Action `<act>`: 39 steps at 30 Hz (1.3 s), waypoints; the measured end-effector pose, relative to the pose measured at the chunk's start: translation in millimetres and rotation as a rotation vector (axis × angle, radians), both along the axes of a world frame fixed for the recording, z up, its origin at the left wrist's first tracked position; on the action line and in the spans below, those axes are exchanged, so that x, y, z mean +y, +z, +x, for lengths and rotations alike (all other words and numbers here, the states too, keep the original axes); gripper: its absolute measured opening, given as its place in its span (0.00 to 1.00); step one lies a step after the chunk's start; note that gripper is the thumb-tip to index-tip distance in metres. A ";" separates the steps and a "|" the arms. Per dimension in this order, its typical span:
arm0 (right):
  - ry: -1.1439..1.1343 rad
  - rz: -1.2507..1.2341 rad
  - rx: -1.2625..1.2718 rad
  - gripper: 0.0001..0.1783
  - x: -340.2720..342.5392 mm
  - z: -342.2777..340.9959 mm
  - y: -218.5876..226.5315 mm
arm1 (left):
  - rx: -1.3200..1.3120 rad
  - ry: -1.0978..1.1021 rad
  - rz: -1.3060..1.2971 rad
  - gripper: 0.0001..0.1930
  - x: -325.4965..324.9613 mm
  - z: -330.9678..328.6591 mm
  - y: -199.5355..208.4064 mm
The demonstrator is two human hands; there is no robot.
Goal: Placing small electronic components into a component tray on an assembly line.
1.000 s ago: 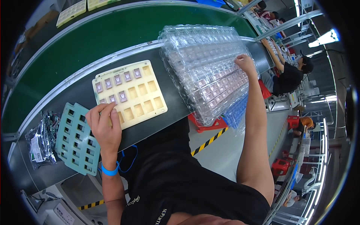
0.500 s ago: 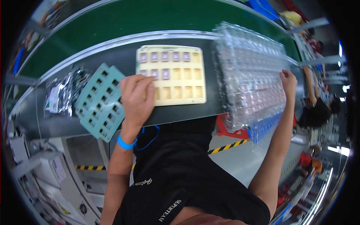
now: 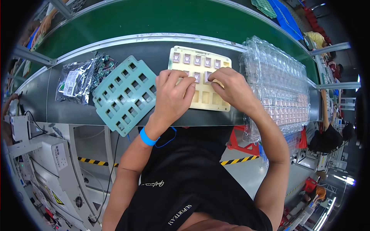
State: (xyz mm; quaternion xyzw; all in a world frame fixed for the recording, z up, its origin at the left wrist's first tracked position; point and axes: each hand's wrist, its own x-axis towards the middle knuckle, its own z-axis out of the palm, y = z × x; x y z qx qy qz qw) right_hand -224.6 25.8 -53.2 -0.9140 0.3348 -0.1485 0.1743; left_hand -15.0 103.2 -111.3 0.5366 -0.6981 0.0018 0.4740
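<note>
A cream fixture tray (image 3: 224, 105) with rows of rectangular pockets lies on the dark bench. Small pinkish square parts (image 3: 197, 61) fill most of its far row and some of the middle row. My right hand (image 3: 236, 87) pinches a small pinkish part (image 3: 207, 76) at a middle-row pocket, between thumb and fingertips. Over the tray's left edge is my left hand (image 3: 171, 92), its fingers curled together and tips beside a seated part in that row. Whatever those fingers hold, if anything, is hidden. A blue band circles the left wrist.
A teal plate with square holes (image 3: 122, 97) lies at the left, beside a silvery plastic bag (image 3: 75, 82) and small green circuit boards (image 3: 104, 63). Stacked clear blister trays (image 3: 275, 69) with pinkish parts stand at the right. Beyond a metal rail runs a green conveyor (image 3: 154, 21).
My right hand has come from the clear blister trays to the cream tray with a pinkish part. My left hand stays at the tray's left side. The whole view has shifted.
</note>
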 end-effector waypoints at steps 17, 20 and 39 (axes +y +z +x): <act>-0.411 -0.014 -0.139 0.08 62.1 -83.5 49.3 | -0.359 -0.133 0.261 0.15 -39.2 -23.7 14.1; -0.448 -0.081 -0.131 0.10 61.4 -120.2 43.4 | -0.385 -0.069 0.269 0.13 -39.3 -11.9 13.6; -1.373 -0.105 0.339 0.12 -76.0 -448.3 -8.9 | -0.387 -0.110 0.365 0.18 -15.3 -46.6 53.4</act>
